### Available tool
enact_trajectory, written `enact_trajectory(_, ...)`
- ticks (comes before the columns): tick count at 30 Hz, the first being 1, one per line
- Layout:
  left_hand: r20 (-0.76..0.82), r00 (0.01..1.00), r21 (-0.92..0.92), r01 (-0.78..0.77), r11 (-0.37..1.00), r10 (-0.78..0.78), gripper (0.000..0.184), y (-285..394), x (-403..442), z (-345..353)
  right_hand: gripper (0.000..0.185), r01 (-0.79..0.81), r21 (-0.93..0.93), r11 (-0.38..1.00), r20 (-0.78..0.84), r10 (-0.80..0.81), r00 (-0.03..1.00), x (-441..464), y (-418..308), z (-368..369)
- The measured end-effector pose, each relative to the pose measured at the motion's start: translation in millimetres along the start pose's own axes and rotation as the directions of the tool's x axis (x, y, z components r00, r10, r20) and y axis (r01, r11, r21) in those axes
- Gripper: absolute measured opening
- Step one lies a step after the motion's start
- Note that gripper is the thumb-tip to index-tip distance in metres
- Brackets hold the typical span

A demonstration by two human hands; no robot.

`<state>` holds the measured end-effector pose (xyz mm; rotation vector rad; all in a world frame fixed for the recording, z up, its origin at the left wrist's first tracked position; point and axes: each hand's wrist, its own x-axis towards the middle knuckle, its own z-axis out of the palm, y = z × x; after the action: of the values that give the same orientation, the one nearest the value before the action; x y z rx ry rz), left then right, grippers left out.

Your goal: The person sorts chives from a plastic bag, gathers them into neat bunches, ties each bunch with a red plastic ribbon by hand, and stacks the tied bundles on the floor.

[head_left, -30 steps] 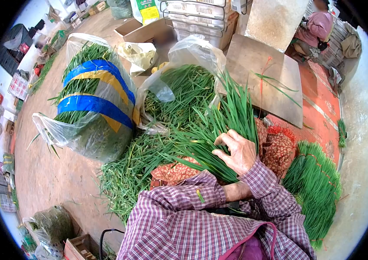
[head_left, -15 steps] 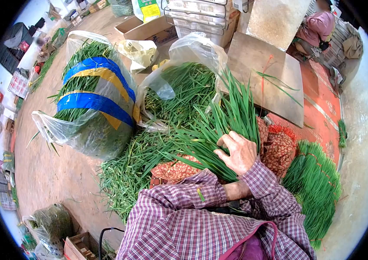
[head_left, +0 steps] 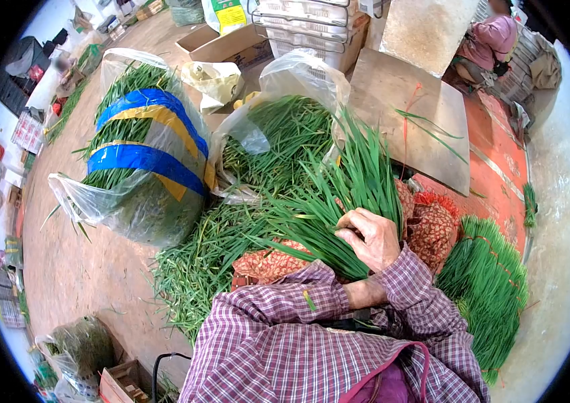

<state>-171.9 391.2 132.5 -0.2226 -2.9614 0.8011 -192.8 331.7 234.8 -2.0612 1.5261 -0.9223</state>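
Observation:
A loose bunch of long green garlic chives [head_left: 365, 171] fans out over my lap, above a red patterned cloth [head_left: 426, 232]. My right hand [head_left: 372, 236] lies on top of the bunch, thumb and fingers pinched together on some leaves. Below it, the wrist of my left hand [head_left: 365, 294] goes under the bunch. Most of that hand is hidden; what looks like a fingertip shows among the leaves, wrapped round them. Loose leaves [head_left: 204, 258] are heaped on the floor to the left.
Ahead stands an open plastic bag [head_left: 278, 134] of leaves, beside a taped full bag [head_left: 157, 201]. Tied chive bundles [head_left: 486, 289] lie at right. Farther off are a board [head_left: 409, 107], a cardboard box [head_left: 224, 46], stacked crates [head_left: 308, 30] and a seated person [head_left: 490, 40].
My right hand's fingers have drawn in from a spread pose to a pinch on the leaves. The bunch has barely moved.

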Motion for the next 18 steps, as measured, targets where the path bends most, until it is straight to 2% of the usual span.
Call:
enact_trajectory(4, -0.041, 0.999, 0.112, 0.009, 0.994, -0.004, 0.031, -4, -6, 3, 0.012, -0.009, 0.098, 0.995, -0.1, 0.019, 0.995, 2, 5, 5)
enact_trajectory(6, -0.08, 0.997, 0.255, 0.034, 0.966, -0.014, 0.031, -7, -10, 7, 0.011, -0.054, 0.244, 0.968, -0.173, 0.098, 0.98, 7, 4, 0)
enact_trajectory(8, -0.13, 0.991, 0.414, 0.078, 0.907, -0.025, 0.032, -9, -12, 10, 0.011, -0.097, 0.457, 0.884, -0.198, 0.208, 0.958, 17, 2, -8)
enact_trajectory(10, -0.216, 0.976, 0.51, 0.138, 0.849, -0.029, 0.032, -10, -10, 15, 0.01, -0.131, 0.69, 0.712, -0.137, 0.307, 0.942, 27, 2, -20)
enact_trajectory(11, -0.28, 0.96, 0.476, 0.156, 0.865, -0.019, 0.032, -4, -9, 25, 0.01, -0.08, 0.726, 0.683, -0.174, 0.296, 0.939, 32, -4, -26)
enact_trajectory(12, -0.394, 0.916, -0.086, 0.047, 0.995, -0.078, 0.032, 9, -2, 34, 0.009, -0.028, 0.759, 0.651, -0.211, 0.287, 0.935, 37, -13, -35)
enact_trajectory(13, -0.043, 0.995, -0.215, -0.092, 0.972, 0.085, 0.033, 14, -5, 22, 0.011, 0.047, 0.77, 0.636, -0.244, 0.226, 0.943, 39, -21, -45)
enact_trajectory(14, -0.044, 0.995, -0.215, -0.093, 0.972, 0.085, 0.033, 4, -8, 7, 0.015, 0.096, 0.787, 0.609, -0.275, 0.207, 0.939, 41, -31, -52)
enact_trajectory(15, 0.096, 0.986, -0.379, -0.092, 0.921, 0.138, 0.032, -12, -9, -10, 0.019, 0.089, 0.867, 0.49, -0.198, 0.175, 0.964, 40, -37, -60)
enact_trajectory(16, 0.158, 0.972, -0.456, -0.087, 0.886, 0.177, 0.032, -13, -9, -10, 0.024, 0.069, 0.93, 0.362, -0.125, 0.133, 0.983, 38, -40, -67)
enact_trajectory(17, 0.219, 0.952, -0.528, -0.069, 0.846, 0.214, 0.032, -14, -9, -11, 0.028, -0.042, 0.968, 0.248, 0.043, 0.003, 0.999, 36, -41, -69)
enact_trajectory(18, 0.123, 0.984, -0.354, -0.076, 0.932, 0.127, 0.031, -2, -7, -1, 0.033, -0.153, 0.95, 0.273, 0.184, -0.09, 0.979, 35, -42, -72)
